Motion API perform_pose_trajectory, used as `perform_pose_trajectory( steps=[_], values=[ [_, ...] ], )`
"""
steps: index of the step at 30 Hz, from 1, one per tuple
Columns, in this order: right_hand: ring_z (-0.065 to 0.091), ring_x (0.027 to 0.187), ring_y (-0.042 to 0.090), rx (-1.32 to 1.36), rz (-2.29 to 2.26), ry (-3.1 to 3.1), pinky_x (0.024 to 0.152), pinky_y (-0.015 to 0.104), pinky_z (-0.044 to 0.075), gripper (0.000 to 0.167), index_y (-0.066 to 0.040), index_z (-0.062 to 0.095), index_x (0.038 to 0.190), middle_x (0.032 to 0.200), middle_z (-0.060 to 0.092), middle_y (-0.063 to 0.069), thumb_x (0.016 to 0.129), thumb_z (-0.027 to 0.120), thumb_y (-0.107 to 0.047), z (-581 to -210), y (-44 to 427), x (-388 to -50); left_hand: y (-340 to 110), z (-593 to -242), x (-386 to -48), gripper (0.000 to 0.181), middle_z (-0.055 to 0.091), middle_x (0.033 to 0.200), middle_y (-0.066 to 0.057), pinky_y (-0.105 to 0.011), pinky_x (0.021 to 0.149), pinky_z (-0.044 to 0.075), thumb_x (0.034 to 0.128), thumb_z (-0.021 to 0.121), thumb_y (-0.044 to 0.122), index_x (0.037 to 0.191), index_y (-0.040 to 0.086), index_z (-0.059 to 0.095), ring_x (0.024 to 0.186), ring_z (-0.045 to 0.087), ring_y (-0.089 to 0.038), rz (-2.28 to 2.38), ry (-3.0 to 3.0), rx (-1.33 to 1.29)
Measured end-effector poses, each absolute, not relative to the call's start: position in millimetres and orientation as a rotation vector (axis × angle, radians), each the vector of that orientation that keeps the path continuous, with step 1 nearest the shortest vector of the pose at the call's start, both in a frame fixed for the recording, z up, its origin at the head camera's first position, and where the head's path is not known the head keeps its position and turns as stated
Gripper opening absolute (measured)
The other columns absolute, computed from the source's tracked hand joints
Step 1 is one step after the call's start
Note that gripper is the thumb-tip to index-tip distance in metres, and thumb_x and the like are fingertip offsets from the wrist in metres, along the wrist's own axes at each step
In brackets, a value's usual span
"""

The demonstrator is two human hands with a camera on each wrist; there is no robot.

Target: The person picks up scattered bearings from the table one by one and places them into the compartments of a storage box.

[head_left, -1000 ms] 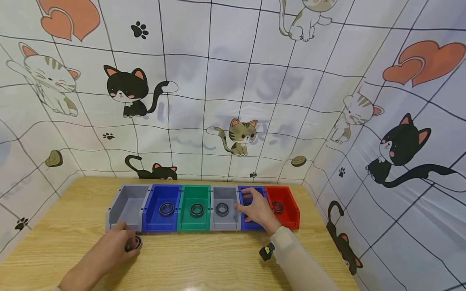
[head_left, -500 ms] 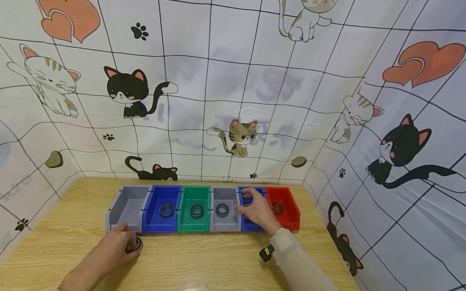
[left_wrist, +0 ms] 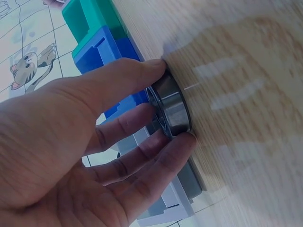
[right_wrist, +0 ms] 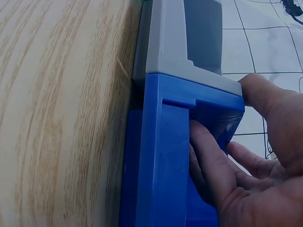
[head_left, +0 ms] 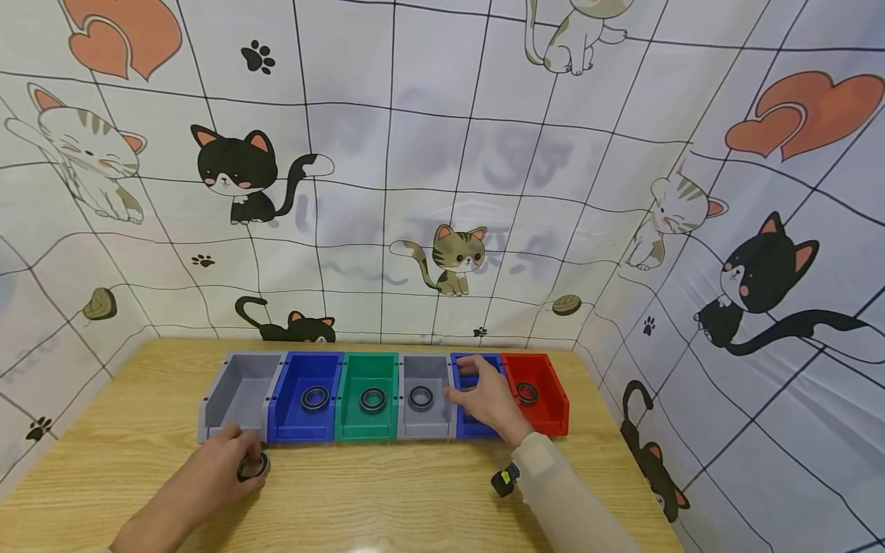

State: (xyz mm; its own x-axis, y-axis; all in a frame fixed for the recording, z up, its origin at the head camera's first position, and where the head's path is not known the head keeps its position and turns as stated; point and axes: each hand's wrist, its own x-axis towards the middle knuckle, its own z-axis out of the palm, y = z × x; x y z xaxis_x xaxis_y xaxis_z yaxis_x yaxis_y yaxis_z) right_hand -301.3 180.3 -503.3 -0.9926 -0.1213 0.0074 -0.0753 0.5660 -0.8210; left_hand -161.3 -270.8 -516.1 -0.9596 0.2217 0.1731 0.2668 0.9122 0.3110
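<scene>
A ball bearing (left_wrist: pixel 174 105) is pinched between the thumb and fingers of my left hand (head_left: pixel 220 465), at the tabletop in front of the leftmost grey bin (head_left: pixel 245 384). In the left wrist view the bearing stands on its edge. My right hand (head_left: pixel 492 399) reaches over the right-hand blue bin (right_wrist: pixel 165 142), its fingers spread inside. Its thumb touches the rim bordering the middle grey bin (head_left: pixel 442 415). Beneath that hand a dark bit shows in the head view, too covered to identify. Nothing is visibly gripped there.
Bearings lie in the left blue bin (head_left: pixel 304 422), the green bin (head_left: pixel 366 426), the middle grey bin and the red bin (head_left: pixel 549 407). All bins stand in one row on the wooden table (head_left: pixel 359 499). A cat-printed curtain (head_left: pixel 373 192) hangs behind and beside it.
The head view has shifted very slightly. Both hands, the held bearing and the bins otherwise keep their places.
</scene>
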Motion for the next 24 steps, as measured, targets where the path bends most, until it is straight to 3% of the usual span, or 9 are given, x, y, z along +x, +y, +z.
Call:
perform_pose_trajectory(
  steps=[7,14,24],
  values=[
    [0.083,0.089,0.019,-0.172,-1.442,2.726,0.077,0.041,0.074,0.071,-0.009,0.063,0.159,0.158,0.069,0.020,0.098,0.097,-0.023,-504.2,180.4,-302.6,-271.4,-514.6,-161.5,0.040,0.063,0.097,0.000,-0.032,0.073,0.058,0.0813,0.106,0.018,0.104,0.019,0.072,0.086,0.058,-0.011,-0.512,-2.983,-0.354],
    [0.083,0.081,0.019,-0.171,-1.482,2.705,0.074,0.040,0.073,0.068,-0.011,0.064,0.158,0.156,0.070,0.019,0.098,0.096,-0.019,-505.5,180.6,-302.6,-273.0,-514.4,-162.8,0.034,0.063,0.095,-0.002,-0.033,0.071,0.058,0.0800,0.104,0.017,0.102,0.019,0.078,0.083,0.060,-0.012,-0.527,-2.990,-0.363],
    [0.083,0.084,0.019,-0.166,-1.459,2.713,0.077,0.041,0.074,0.068,-0.012,0.064,0.159,0.157,0.069,0.019,0.099,0.096,-0.020,-504.9,180.8,-300.6,-272.7,-513.7,-162.5,0.034,0.063,0.096,-0.002,-0.032,0.071,0.059,0.0790,0.104,0.016,0.101,0.018,0.078,0.084,0.059,-0.012,-0.511,-2.999,-0.356]
  ],
)
